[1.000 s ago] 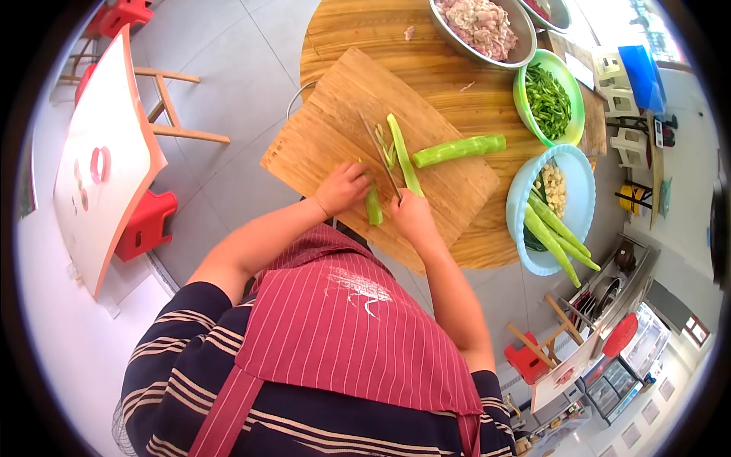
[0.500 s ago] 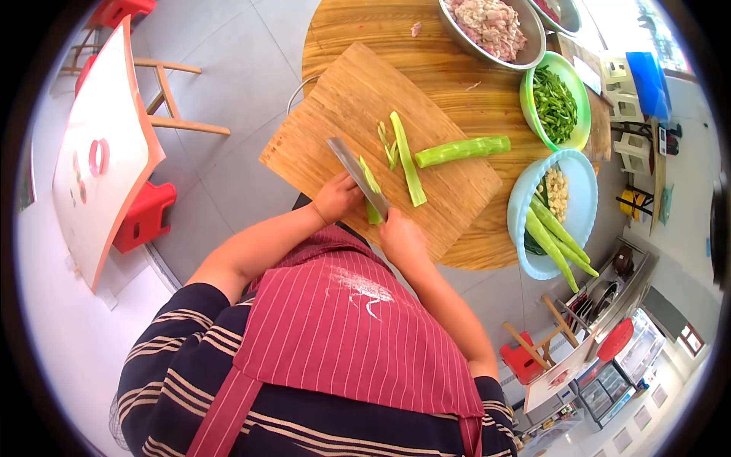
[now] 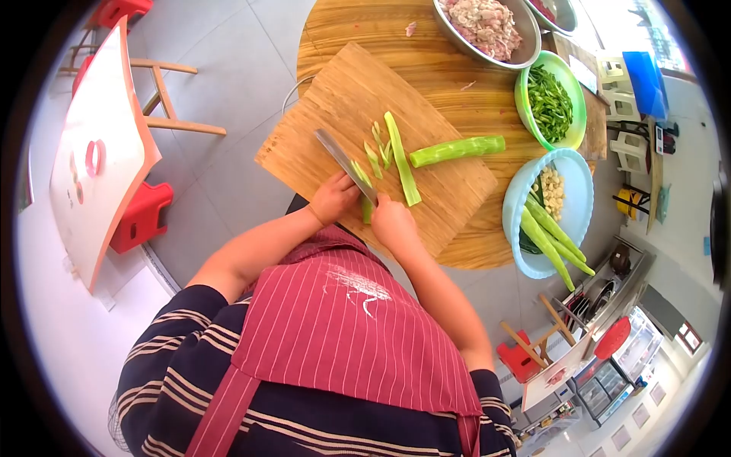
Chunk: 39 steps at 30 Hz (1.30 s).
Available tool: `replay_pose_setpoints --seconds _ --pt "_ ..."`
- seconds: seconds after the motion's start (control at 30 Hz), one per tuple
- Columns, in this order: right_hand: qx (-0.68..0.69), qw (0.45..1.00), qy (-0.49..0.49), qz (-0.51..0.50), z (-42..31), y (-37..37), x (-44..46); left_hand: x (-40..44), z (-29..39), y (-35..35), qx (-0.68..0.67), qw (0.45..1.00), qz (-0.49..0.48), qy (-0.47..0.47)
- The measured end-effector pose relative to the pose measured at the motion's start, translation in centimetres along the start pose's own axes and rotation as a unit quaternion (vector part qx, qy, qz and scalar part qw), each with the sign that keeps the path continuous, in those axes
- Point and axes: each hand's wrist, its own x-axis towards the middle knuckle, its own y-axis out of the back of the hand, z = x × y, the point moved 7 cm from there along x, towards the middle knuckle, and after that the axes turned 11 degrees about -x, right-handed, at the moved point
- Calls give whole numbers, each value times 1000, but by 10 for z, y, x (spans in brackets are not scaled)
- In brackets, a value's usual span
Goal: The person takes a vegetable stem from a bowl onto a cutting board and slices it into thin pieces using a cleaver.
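My right hand (image 3: 394, 221) is closed round the handle of a kitchen knife (image 3: 332, 146). Its blade slants up and left over the wooden cutting board (image 3: 320, 99). Fingers bent, my left hand (image 3: 335, 198) presses beside the blade on a pale green stem, which looks like peeled celtuce (image 3: 368, 211), partly hidden by knife and hands. A thin slice (image 3: 361, 173) lies against the blade's far side. Just beyond are several cut slices (image 3: 378, 148), a long flat strip (image 3: 402, 160) and a thicker peeled stem (image 3: 457, 151).
On the round wooden table (image 3: 426, 57), a blue bowl (image 3: 512, 228) holds long green stems and garlic cloves. Near it are a green bowl (image 3: 524, 103) of chopped greens and a metal bowl (image 3: 533, 53) of raw meat. A white table (image 3: 99, 206) and red stool (image 3: 145, 217) stand left.
More cut slices now lie beside the long strip, beyond the knife. The knife and my right hand have shifted slightly left; the whole view has also moved a little.
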Motion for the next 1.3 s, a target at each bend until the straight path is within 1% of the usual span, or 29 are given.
replay_pose_setpoints --seconds 0.07,0.1,0.17,0.2,0.27,0.3,0.33,0.37,0.43,0.53,0.57,0.6,0.67,0.7,0.77,0.8,0.87,1.0,1.07,1.2,1.3 --pt "34 998 36 40 -4 1 17 -1 -8 -3 -49 996 -38 61" --pt "37 998 36 42 -3 2 18 -1 -3 -2 -48 996 -40 59" --pt "96 994 34 47 3 9 22 0 6 6 -23 998 -1 67" --pt "97 994 33 46 4 11 20 -2 13 8 -23 998 -2 67" --pt "92 995 -7 25 14 12 11 -7 37 -6 -15 993 -117 9" --pt "90 995 -13 32 22 10 11 -16 37 -16 7 988 -157 3" --pt "97 995 2 14 27 2 12 -18 33 -21 4 988 -154 -8" --pt "104 994 17 -6 29 1 13 -14 29 -19 23 989 -149 5" --pt "108 994 8 18 39 6 15 -6 17 -16 49 988 -141 48" --pt "122 992 -11 42 44 14 16 18 -3 -3 26 991 -120 58" --pt "129 990 -23 48 45 16 17 27 -2 4 1 991 -128 45" --pt "131 990 -23 49 44 17 17 30 -7 3 2 991 -129 43" --pt "126 990 -16 68 40 18 16 30 -17 7 -3 995 -86 40" --pt "131 989 -9 63 35 16 15 29 -22 5 3 995 -89 46" --pt "87 993 -28 74 32 16 9 28 -23 5 2 998 -50 29" --pt "91 993 -21 68 27 18 5 26 -21 5 9 998 -52 37" --pt "45 998 -24 46 21 24 -4 27 -20 8 -19 999 -18 41" --pt "1 1000 -11 9 18 24 -23 20 -23 -1 13 999 -19 49" --pt "-36 999 -19 -17 17 26 -28 20 -20 2 32 999 -20 25" --pt "-58 998 4 3 12 30 -22 22 -19 4 17 999 -13 28" --pt "-36 999 14 18 11 16 9 19 -22 3 17 999 7 40"
